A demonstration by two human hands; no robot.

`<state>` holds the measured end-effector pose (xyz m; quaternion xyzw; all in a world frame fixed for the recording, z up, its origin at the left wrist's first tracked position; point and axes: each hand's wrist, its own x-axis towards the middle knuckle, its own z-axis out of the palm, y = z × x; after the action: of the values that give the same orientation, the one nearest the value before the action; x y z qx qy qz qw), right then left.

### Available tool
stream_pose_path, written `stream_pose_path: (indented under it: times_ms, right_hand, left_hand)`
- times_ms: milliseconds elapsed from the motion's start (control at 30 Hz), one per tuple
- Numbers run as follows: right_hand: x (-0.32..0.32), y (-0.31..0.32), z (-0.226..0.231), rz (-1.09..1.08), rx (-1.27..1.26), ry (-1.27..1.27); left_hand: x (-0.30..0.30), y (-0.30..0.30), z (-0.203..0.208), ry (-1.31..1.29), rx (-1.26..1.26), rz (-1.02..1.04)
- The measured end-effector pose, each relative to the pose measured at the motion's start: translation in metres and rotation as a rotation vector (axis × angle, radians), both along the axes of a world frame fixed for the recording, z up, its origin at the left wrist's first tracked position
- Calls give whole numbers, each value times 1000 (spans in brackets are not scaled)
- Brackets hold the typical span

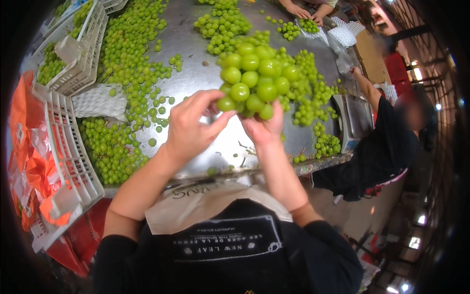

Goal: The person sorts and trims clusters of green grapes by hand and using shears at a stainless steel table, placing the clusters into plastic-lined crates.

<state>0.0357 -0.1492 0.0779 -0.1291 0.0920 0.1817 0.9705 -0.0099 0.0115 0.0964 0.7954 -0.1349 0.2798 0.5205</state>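
Note:
A bunch of plump green grapes (254,81) is held up over the metal table in front of me. My right hand (267,125) cups it from below, its fingers partly hidden behind the fruit. At the bunch's lower left side, my left hand (193,122) has its thumb and curled fingers against the grapes; the fingertips are partly out of sight. Behind the held bunch, more grape bunches (311,93) lie on the table. A wide spread of bunches and loose grapes (129,54) covers the table's left side.
White plastic crates (73,142) stand along the left, one with orange bags (36,157). White foam netting (100,102) lies among the grapes. At right is a metal-topped scale (357,117). A person (387,137) stands beyond it; another person's hands (306,13) handle grapes at the far side.

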Motion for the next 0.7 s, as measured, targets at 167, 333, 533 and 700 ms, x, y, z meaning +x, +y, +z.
stream_pose_path:
  times_ms: [167, 333, 533, 700]
  right_hand:
    - [1, -2, 8, 8, 69, -11]
    - [-2, 6, 24, -118, -13, 113]
    - [-2, 13, 27, -197, -166, 101]
    - [-2, 8, 22, -191, -158, 88]
  left_hand:
    - [10, 0, 5, -20, 47, 24]
    - [11, -4, 22, -147, 156, 32]
    - [22, -17, 27, -142, 259, 12]
    - [23, -18, 28, -274, 297, -15]
